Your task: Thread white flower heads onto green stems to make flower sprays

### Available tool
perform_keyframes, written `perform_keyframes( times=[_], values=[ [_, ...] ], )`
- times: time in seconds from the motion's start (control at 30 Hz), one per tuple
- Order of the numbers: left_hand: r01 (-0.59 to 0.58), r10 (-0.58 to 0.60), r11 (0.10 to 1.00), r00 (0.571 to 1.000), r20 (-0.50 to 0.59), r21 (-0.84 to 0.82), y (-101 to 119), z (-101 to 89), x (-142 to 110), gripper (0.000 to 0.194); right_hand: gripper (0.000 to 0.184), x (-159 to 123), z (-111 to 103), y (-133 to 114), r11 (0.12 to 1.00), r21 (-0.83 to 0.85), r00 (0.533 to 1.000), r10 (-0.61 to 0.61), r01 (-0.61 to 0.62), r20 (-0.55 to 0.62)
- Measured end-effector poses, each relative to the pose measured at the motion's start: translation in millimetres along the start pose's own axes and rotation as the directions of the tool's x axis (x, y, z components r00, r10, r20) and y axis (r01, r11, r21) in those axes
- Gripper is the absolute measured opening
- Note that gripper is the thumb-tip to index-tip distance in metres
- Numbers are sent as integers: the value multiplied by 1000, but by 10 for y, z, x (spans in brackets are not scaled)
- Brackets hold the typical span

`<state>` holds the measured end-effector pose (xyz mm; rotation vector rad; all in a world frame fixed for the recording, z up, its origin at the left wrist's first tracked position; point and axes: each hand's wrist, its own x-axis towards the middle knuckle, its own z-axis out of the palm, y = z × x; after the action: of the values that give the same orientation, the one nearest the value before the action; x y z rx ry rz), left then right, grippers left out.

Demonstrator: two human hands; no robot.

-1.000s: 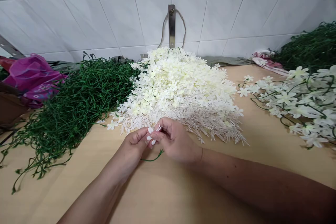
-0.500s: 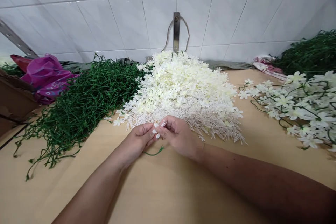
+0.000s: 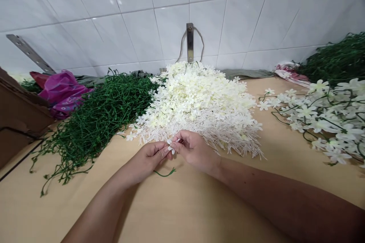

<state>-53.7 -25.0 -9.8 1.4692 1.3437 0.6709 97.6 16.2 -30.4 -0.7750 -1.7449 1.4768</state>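
Left hand [image 3: 146, 161]: fingertips closed on white artificial blossom [image 3: 170, 148]
Right hand [image 3: 198, 153]: thumb and forefinger pinching it too
Blossom position: between both hands, off the flower heap [image 3: 194, 93]; handling seems unfinished
Green stem [image 3: 165, 175]: below left hand, attachment hidden

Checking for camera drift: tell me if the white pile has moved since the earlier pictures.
No. The white pile still lies just below the bracket; the whole view shifted instead.
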Motion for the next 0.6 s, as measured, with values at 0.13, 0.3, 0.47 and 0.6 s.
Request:
perform_keyframes(
  times=[0.13, 0.3, 0.47, 0.6],
  values=[
    [-19, 21, 999, 999, 46, -30, 9, 1, -16, 29, 9, 2, 13, 5, 998, 69, 1000, 4, -5, 21],
    [-52, 46, 988, 998, -40, -146, -35, 37, 12, 28, 8, 15, 11, 19, 1000, 0, 999, 14, -14, -35],
    [-38, 12, 976, 993, -117, -217, -56, 88, 75, 32, 6, 28, 40, 4, 998, -32, 997, 44, -46, -60],
    [-29, 1, 968, 994, -111, -247, -30, 103, 52, 33, 7, 7, 112, 2, 999, -36, 998, 23, -25, -50]
  ],
)
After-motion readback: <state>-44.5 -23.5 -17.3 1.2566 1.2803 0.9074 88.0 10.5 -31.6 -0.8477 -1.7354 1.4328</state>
